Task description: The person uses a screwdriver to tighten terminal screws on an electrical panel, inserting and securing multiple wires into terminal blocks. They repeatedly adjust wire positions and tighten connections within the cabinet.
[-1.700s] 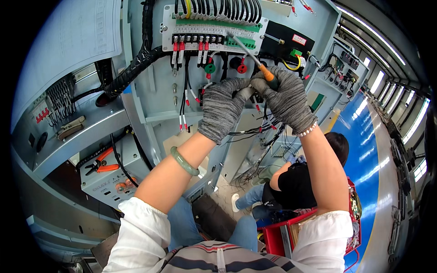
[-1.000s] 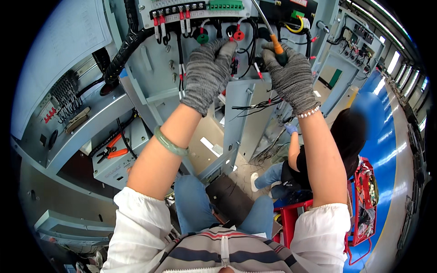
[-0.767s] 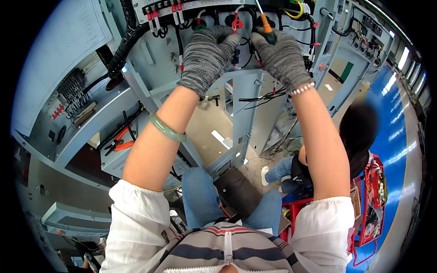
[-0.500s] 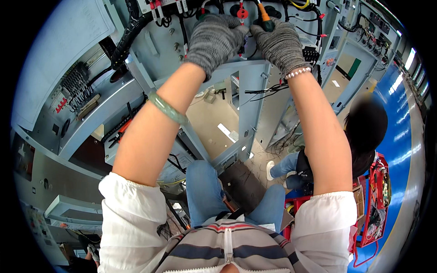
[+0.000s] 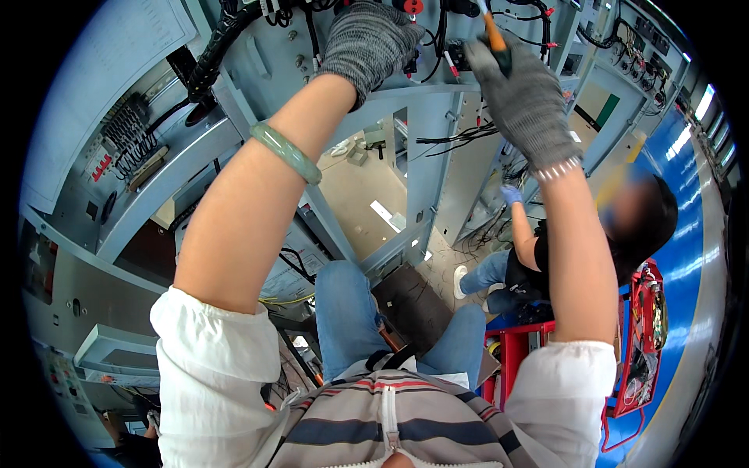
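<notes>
My right hand (image 5: 524, 97), in a grey knit glove, is closed round a screwdriver (image 5: 495, 37) with an orange and dark green handle. Its shaft end tilts up toward the top of the panel, apart from the round red part (image 5: 409, 6). My left hand (image 5: 370, 48), gloved the same way, is up against the blue-grey cabinet panel (image 5: 269, 58), just left of that red part. Its fingers curl inward, and whatever they pinch is hidden. Between my hands a thin cable with a red-and-white end (image 5: 451, 64) hangs down.
A thick black wire bundle (image 5: 204, 84) runs down at the left. Loose black wires (image 5: 460, 140) stick out below my hands. To the right a co-worker (image 5: 538, 248) in dark clothes reaches a blue-gloved hand toward wiring, beside a red tool cart (image 5: 644, 366).
My right hand has pulled back, down and to the right, with the screwdriver. The left stays at the panel, slightly higher in view. The co-worker has turned, and a blue-gloved hand now shows.
</notes>
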`<action>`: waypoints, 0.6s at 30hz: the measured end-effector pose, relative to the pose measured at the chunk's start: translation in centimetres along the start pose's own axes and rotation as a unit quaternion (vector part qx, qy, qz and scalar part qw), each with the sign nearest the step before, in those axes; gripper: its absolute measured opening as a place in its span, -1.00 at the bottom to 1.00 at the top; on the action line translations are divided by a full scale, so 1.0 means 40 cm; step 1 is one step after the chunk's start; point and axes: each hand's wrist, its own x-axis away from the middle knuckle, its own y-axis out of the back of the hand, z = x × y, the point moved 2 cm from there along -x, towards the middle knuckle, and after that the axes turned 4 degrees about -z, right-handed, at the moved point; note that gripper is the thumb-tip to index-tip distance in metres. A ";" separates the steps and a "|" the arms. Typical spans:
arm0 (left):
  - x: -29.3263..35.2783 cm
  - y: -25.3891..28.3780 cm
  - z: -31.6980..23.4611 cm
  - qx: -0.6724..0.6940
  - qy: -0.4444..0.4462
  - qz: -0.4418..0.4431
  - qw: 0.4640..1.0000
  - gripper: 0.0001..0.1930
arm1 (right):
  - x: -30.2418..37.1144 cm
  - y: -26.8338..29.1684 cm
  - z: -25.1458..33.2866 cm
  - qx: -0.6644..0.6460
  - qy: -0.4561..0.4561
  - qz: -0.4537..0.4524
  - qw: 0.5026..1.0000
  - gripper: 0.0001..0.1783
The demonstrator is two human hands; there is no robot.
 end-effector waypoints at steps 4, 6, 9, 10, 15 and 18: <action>0.057 -0.005 -0.004 0.263 0.091 0.034 0.960 -0.64 | 0.079 0.058 -0.045 -0.063 0.079 0.011 0.995 -0.59; 0.056 -0.014 0.006 0.208 0.050 -0.022 0.977 -0.64 | 0.104 0.088 -0.040 -0.113 0.114 -0.008 0.987 -0.65; 0.054 -0.007 0.002 0.180 0.036 0.008 0.983 -0.63 | 0.126 0.101 -0.028 -0.110 0.155 -0.099 0.977 -0.66; 0.052 -0.010 0.005 0.165 0.022 -0.001 0.986 -0.62 | 0.130 0.100 -0.026 -0.102 0.170 -0.130 0.971 -0.65; 0.079 -0.007 0.008 0.182 0.000 -0.004 0.983 -0.61 | 0.129 0.099 0.001 -0.050 0.143 -0.127 0.980 -0.67; 0.107 -0.012 0.005 0.258 -0.003 -0.072 0.963 -0.62 | 0.127 0.110 0.030 0.003 0.138 -0.135 0.981 -0.67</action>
